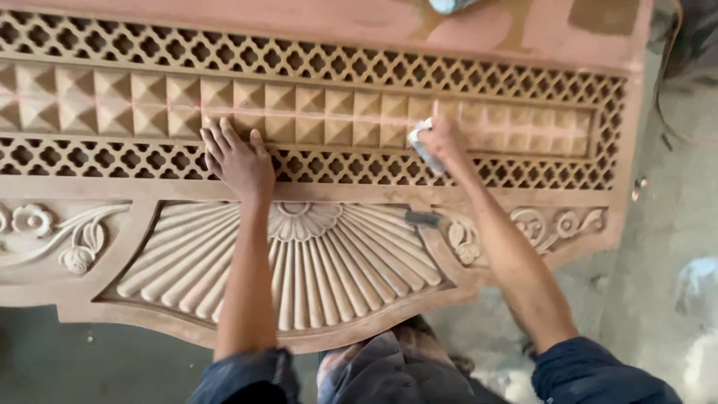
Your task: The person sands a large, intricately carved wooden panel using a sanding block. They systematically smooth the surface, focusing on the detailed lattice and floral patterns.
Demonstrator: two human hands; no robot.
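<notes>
Head view, steeply downward, close.

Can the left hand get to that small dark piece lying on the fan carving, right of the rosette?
Probably yes. The left hand lies flat on the carved panel, holding nothing; the dark piece lies uncovered, though the right forearm runs close beside it.

You are looking down on a dusty grey concrete floor (658, 247), showing to the right of and below the work. Pale powder patches (699, 288) are lying at the right edge. A dark cable (662, 90) is curving along the upper right. Soft, even daylight is falling across the scene.
</notes>
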